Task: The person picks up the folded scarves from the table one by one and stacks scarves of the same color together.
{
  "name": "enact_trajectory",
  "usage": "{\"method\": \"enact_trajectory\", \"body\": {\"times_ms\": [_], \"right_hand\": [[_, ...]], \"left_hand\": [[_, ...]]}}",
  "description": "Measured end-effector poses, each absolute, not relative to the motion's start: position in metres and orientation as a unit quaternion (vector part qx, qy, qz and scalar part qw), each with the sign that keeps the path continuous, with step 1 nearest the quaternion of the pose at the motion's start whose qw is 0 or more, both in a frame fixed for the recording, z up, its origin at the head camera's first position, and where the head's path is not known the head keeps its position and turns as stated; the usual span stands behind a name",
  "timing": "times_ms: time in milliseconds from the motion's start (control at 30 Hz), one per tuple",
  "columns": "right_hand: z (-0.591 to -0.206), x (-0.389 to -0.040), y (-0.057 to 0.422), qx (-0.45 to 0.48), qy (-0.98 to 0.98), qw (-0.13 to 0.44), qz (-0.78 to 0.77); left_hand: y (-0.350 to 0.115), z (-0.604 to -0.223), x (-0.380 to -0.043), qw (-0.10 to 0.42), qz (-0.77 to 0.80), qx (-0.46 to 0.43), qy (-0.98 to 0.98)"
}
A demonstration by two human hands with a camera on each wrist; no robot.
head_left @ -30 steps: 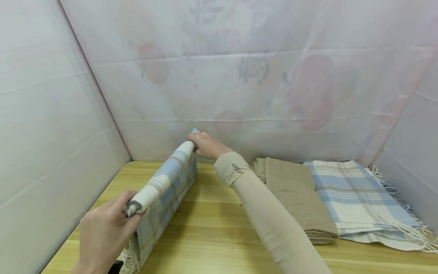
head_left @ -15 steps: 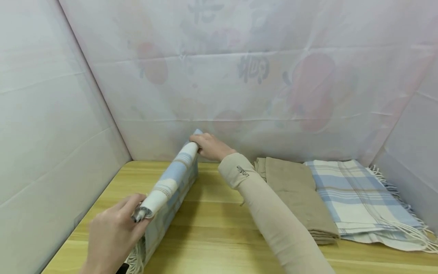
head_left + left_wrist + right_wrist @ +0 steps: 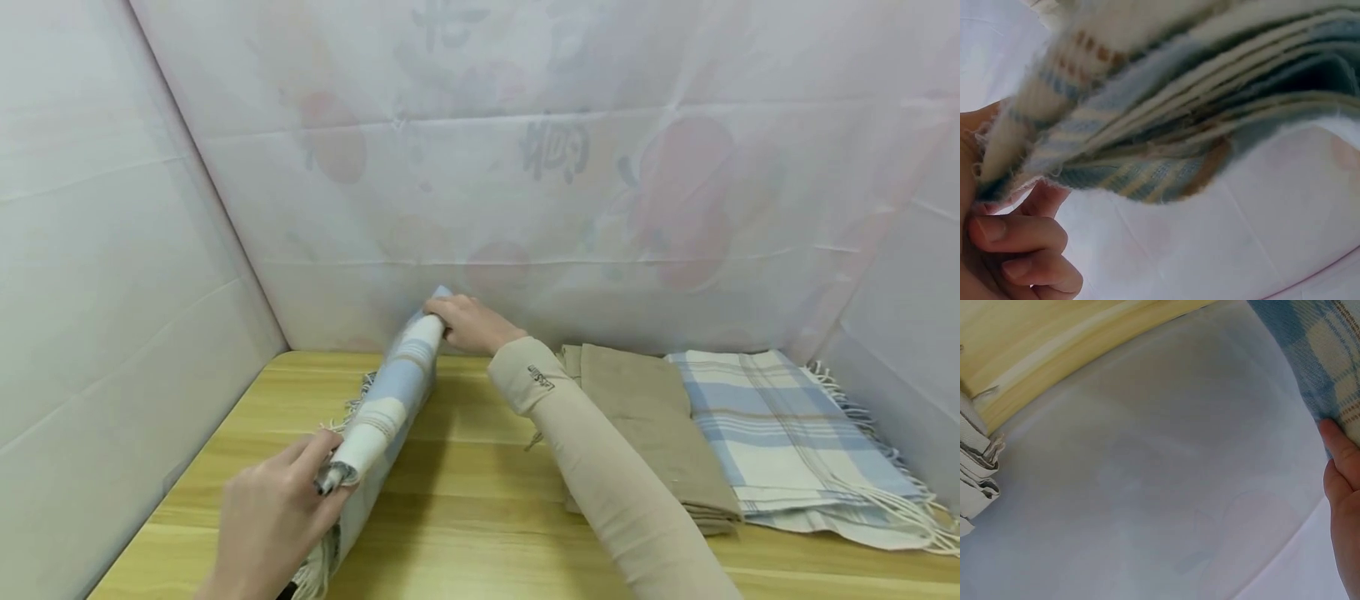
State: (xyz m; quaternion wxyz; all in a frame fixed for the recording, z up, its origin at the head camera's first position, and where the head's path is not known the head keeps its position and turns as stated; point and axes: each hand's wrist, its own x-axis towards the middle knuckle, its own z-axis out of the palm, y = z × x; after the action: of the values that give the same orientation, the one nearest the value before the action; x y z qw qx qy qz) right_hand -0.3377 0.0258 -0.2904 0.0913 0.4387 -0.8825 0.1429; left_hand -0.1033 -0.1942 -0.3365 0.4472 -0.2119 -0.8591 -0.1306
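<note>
A folded blue-and-white plaid scarf [image 3: 397, 387] with fringe stands on edge at the left of the table. My left hand [image 3: 277, 508] grips the near end of its upper fold, while my right hand [image 3: 476, 325] holds the far end. Stacked layers of the scarf [image 3: 1147, 125] fill the upper part of the left wrist view, gripped between thumb and fingers. In the right wrist view, fingers of my right hand [image 3: 1344, 469] lie against the plaid scarf [image 3: 1316, 362] at the right edge.
A folded tan cloth [image 3: 637, 417] lies right of centre on the wooden table [image 3: 240, 417], partly behind my right sleeve. Beside it is a second folded plaid scarf [image 3: 780, 425] with white fringe. A white printed curtain [image 3: 480, 192] walls in the back and sides.
Both hands have shifted slightly to the right, carrying the scarf's upper edge so that it leans rightward. Dark and pale fringe has come into view on the scarf's left side.
</note>
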Motion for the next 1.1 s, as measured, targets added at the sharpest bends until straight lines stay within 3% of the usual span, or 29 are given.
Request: {"method": "enact_trajectory", "body": {"times_ms": [567,1100], "right_hand": [[-0.299,-0.341,0.039,0.428,-0.887,0.112,0.135],[-0.314,-0.348,0.037,0.427,-0.880,0.160,0.136]], "left_hand": [[-0.176,-0.349,-0.115,0.471,-0.073,-0.281,-0.833],[-0.173,-0.356,-0.127,0.469,-0.050,-0.282,-0.836]]}}
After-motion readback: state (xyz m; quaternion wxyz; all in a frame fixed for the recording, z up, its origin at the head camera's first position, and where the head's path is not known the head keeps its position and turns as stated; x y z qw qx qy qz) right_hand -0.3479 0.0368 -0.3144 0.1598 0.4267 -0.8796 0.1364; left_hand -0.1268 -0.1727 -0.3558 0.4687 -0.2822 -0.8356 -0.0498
